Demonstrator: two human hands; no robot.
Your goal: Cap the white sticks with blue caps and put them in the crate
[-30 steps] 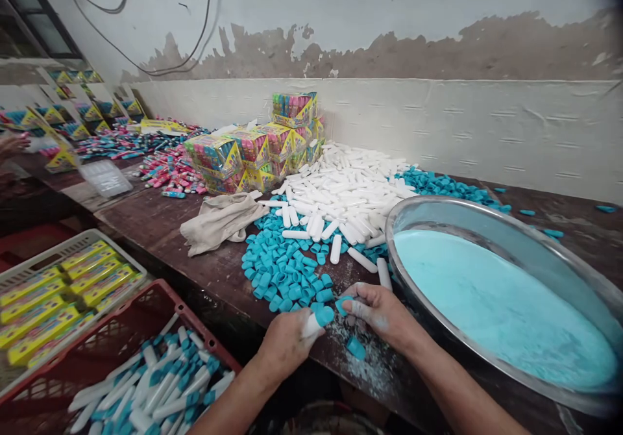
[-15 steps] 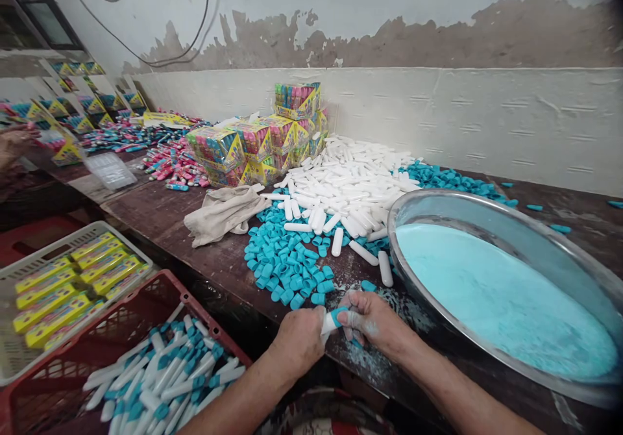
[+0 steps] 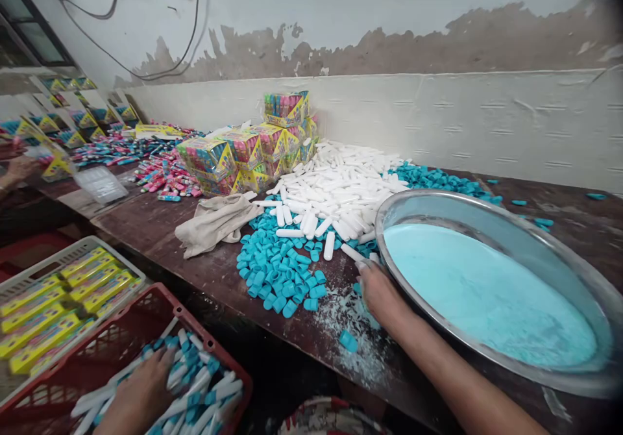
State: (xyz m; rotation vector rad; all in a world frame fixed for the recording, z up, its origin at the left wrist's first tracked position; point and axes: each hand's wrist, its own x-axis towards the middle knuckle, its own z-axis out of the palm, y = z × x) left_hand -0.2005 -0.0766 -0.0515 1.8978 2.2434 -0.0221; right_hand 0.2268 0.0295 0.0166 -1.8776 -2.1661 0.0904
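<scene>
one hand (image 3: pixel 146 384) among sticks (image 3: pixel 225 389) in red crate (image 3: pixel 189 321)

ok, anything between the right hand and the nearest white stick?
Nothing visible: the right hand is at the near end of the white stick, though contact is unclear. The metal basin sits beside the hand, not between.

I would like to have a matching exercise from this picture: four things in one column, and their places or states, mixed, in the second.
1. left hand
2. right hand
3. cloth
4. basin

A. crumpled on the table
B. at the end of a white stick
C. contains something pale blue
D. in the red crate

Pairs: 1-D, 2-B, 3-A, 4-C
</scene>
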